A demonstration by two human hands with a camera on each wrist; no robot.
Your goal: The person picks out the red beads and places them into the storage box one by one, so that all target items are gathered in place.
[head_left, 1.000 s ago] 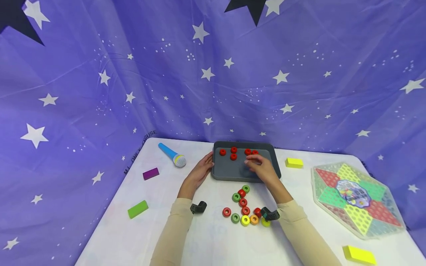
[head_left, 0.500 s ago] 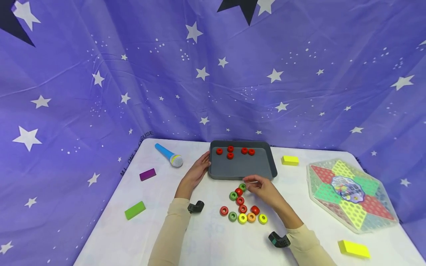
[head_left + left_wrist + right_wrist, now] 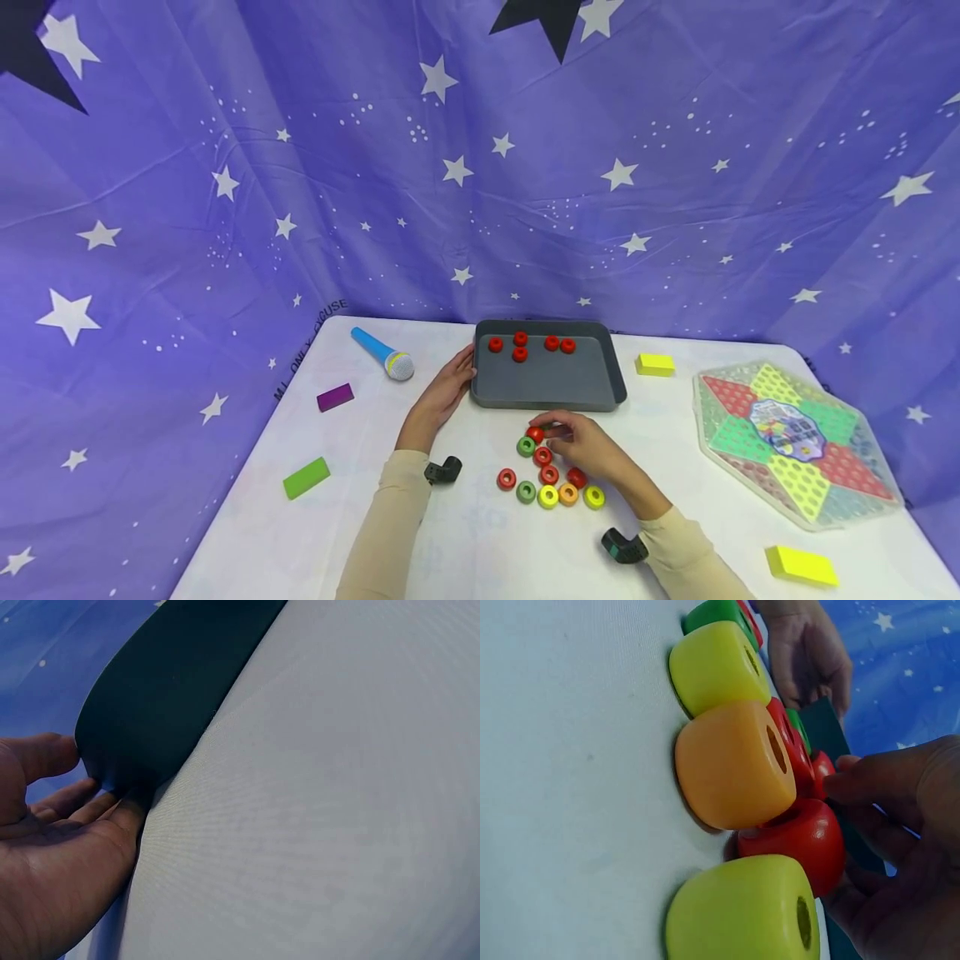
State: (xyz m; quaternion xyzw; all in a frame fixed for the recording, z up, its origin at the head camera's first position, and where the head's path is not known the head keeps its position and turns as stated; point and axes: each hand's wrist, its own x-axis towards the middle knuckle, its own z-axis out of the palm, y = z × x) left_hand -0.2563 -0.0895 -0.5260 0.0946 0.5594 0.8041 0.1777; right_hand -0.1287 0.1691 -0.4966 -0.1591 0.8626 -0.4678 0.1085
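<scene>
My left hand [image 3: 442, 392] rests its fingers along the left wall of a dark grey tray [image 3: 551, 398]. The left wrist view has the thumb at the tray's rim and fingers under its edge. Nearer to me, my right hand [image 3: 588, 446] curls over the far end of a cluster of beads, thumb and fingertips around a red bead [image 3: 535, 435]. In the right wrist view the thumb tip meets this red bead [image 3: 822, 769]. A green bead [image 3: 527, 447] lies beside it; another green one is hidden behind the fingers. Several red beads [image 3: 520, 354] sit at the tray's back.
Yellow [image 3: 548, 497], orange [image 3: 568, 495], green and red beads lie in front of the tray. A toy microphone [image 3: 382, 353], purple block [image 3: 335, 397] and green block [image 3: 306, 478] are left. A Chinese checkers board [image 3: 795, 442] and yellow blocks [image 3: 656, 365] are right.
My right hand has moved from inside the tray toward me, down to the red bead at the cluster's far end. The left hand has stayed at the tray's side.
</scene>
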